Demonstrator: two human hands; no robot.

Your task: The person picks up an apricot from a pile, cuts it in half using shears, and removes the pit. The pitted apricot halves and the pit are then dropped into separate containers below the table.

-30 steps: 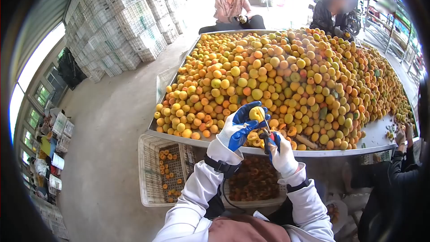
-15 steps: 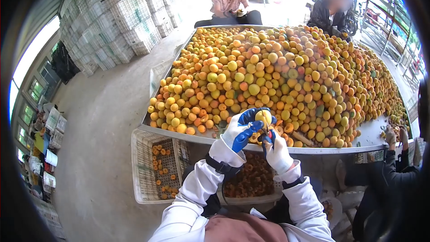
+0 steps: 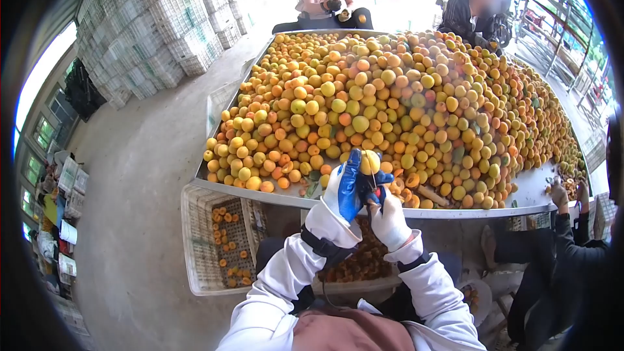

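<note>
Above the table's near edge, my left hand (image 3: 343, 190), in a white glove with blue coating, is closed around a yellow apricot (image 3: 370, 162). My right hand (image 3: 389, 221), gloved the same way, grips a small knife (image 3: 377, 190) with some red at its handle. Its thin blade points up at the underside of the apricot; the fingers hide most of the handle. Just beyond my hands lie halved apricots (image 3: 411, 180) with orange insides, beside a large heap of whole apricots (image 3: 364, 104) on the metal table (image 3: 533, 194).
Below the table edge stand a white plastic crate (image 3: 190, 240) with several apricot halves and another container of dark orange pieces (image 3: 357, 263). Two people sit across the table; another person's hands (image 3: 560, 194) are at the right. Stacked crates (image 3: 156, 19) rise at the back left.
My hands have shifted slightly left with the apricot and knife, and the left fingers now stand more upright beside the fruit. The whole view has also shifted a little.
</note>
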